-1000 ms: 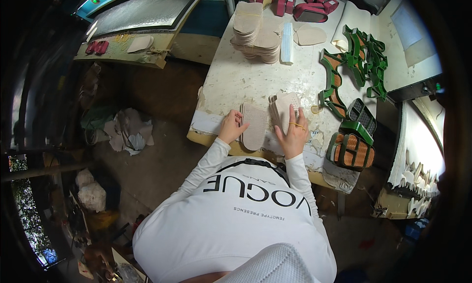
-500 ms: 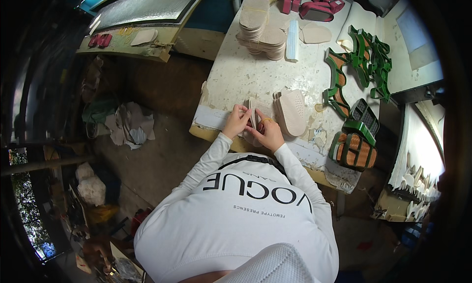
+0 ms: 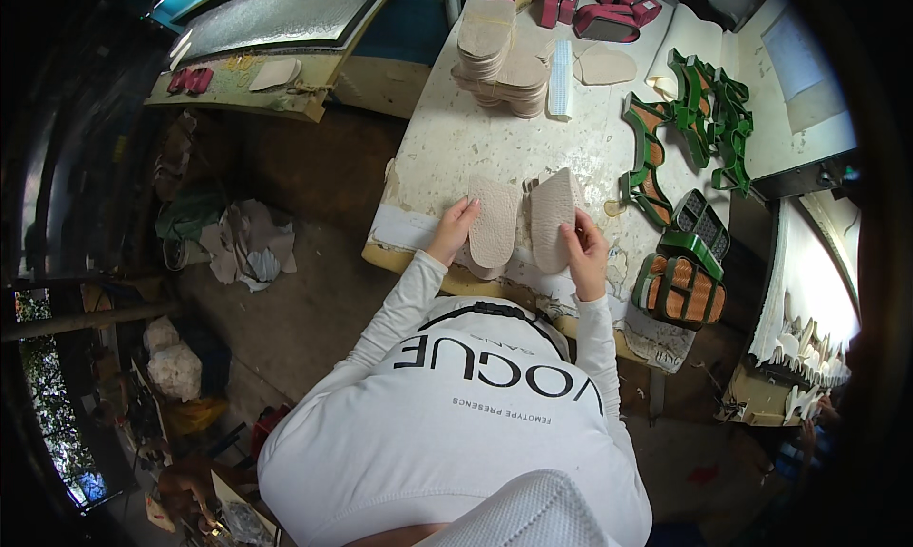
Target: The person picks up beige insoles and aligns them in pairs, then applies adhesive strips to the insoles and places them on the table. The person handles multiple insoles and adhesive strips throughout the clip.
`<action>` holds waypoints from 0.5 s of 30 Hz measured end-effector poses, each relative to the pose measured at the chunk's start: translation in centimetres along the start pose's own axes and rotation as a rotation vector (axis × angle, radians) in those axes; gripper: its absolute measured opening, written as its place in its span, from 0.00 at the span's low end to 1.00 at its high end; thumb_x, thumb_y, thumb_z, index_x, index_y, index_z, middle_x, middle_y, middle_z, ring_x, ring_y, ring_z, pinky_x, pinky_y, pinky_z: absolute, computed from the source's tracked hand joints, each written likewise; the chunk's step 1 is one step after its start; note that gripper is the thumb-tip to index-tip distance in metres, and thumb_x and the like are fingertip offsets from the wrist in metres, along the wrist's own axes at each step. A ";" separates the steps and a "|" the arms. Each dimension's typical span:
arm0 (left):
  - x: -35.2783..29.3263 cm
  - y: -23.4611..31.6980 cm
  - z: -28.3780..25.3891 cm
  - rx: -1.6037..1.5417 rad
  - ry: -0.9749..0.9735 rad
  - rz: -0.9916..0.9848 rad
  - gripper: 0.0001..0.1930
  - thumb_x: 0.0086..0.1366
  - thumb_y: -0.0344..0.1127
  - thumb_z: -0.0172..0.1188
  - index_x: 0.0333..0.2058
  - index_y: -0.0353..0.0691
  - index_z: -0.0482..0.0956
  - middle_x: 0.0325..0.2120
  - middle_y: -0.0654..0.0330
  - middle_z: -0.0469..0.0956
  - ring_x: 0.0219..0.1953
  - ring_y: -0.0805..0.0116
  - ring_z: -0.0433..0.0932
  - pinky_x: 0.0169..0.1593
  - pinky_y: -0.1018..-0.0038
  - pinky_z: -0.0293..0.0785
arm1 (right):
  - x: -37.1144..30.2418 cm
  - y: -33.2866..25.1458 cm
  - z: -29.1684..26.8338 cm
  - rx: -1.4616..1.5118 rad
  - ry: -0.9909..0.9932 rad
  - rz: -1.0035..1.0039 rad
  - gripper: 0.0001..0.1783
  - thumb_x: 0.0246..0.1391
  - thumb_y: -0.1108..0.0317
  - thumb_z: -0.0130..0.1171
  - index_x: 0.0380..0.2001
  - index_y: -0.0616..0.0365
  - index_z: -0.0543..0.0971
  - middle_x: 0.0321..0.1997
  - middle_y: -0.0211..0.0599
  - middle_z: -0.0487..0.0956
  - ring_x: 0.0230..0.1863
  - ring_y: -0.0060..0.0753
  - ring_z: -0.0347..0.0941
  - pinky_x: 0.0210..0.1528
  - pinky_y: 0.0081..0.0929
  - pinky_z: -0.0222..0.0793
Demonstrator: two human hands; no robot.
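Two groups of beige insoles lie side by side at the near edge of the white worktable (image 3: 456, 143). My left hand (image 3: 455, 230) pinches the outer edge of the left insole (image 3: 494, 225), whose textured face is up; another one shows partly beneath it. My right hand (image 3: 588, 254) grips the right edge of the right insole (image 3: 552, 222), thumb on top and fingers curled round the side. That insole is tilted over others under it.
Tall stacks of beige insoles (image 3: 487, 48) stand at the back, beside a blue face mask (image 3: 561, 79) and a loose insole (image 3: 609, 65). Maroon sandals (image 3: 609, 22) fill the far edge. Green strapped sandals (image 3: 699, 105) and a green-brown pair (image 3: 680, 290) lie along the right.
My hands were together over the left insoles, bending their edges. Now they are apart: the left insole lies flat, and my right hand has moved right onto the other group.
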State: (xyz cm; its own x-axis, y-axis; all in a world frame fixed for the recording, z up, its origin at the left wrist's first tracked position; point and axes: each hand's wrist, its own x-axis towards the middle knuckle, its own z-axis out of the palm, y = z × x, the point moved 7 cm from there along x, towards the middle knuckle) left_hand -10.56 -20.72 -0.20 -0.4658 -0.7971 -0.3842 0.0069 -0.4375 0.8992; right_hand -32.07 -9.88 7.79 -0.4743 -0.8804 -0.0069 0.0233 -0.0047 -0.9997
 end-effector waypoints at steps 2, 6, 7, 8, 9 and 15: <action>-0.9 1.1 0.3 -0.134 0.008 -0.094 0.20 0.69 0.44 0.48 0.55 0.41 0.67 0.44 0.64 0.76 0.44 0.77 0.75 0.44 0.79 0.73 | 0.2 -1.3 -1.1 0.077 0.009 0.018 0.19 0.58 0.70 0.55 0.52 0.66 0.72 0.42 0.34 0.78 0.40 0.20 0.73 0.44 0.18 0.68; -2.1 3.6 1.3 -0.207 -0.037 -0.158 0.21 0.70 0.45 0.46 0.58 0.44 0.64 0.46 0.65 0.75 0.45 0.75 0.76 0.44 0.76 0.75 | -0.1 -3.2 -0.6 0.204 -0.068 0.077 0.22 0.59 0.70 0.54 0.55 0.67 0.69 0.46 0.34 0.76 0.44 0.18 0.71 0.46 0.16 0.66; -2.3 4.0 1.6 -0.219 -0.059 -0.162 0.21 0.70 0.45 0.45 0.58 0.44 0.63 0.46 0.65 0.75 0.45 0.75 0.76 0.44 0.76 0.75 | -0.4 -3.4 0.1 0.247 -0.110 0.093 0.22 0.59 0.70 0.54 0.55 0.67 0.68 0.46 0.34 0.76 0.43 0.18 0.71 0.46 0.16 0.66; -2.4 4.3 1.9 -0.254 -0.073 -0.158 0.21 0.70 0.45 0.45 0.58 0.45 0.63 0.46 0.65 0.75 0.45 0.75 0.76 0.43 0.76 0.75 | -0.6 -3.5 1.1 0.301 -0.160 0.090 0.22 0.59 0.70 0.54 0.55 0.67 0.68 0.46 0.33 0.76 0.43 0.17 0.71 0.46 0.16 0.66; -2.6 4.5 2.2 -0.289 -0.088 -0.154 0.21 0.70 0.45 0.44 0.59 0.45 0.62 0.47 0.65 0.75 0.45 0.75 0.76 0.43 0.76 0.76 | -0.9 -3.6 2.0 0.288 -0.192 0.065 0.22 0.59 0.70 0.54 0.55 0.66 0.68 0.47 0.33 0.76 0.43 0.16 0.71 0.46 0.15 0.66; -3.6 5.5 3.8 -0.238 -0.148 -0.128 0.23 0.71 0.45 0.43 0.61 0.46 0.60 0.48 0.66 0.74 0.43 0.78 0.76 0.41 0.77 0.76 | -1.2 -1.2 5.1 -0.007 -0.102 0.007 0.22 0.55 0.73 0.57 0.54 0.64 0.71 0.31 0.27 0.75 0.27 0.15 0.68 0.30 0.15 0.68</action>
State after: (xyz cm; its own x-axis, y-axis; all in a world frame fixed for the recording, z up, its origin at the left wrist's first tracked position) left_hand -12.19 -18.61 6.91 -0.6001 -0.6674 -0.4410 0.1387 -0.6297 0.7643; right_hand -27.03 -11.29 9.12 -0.3816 -0.9243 -0.0124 0.0201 0.0051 -0.9998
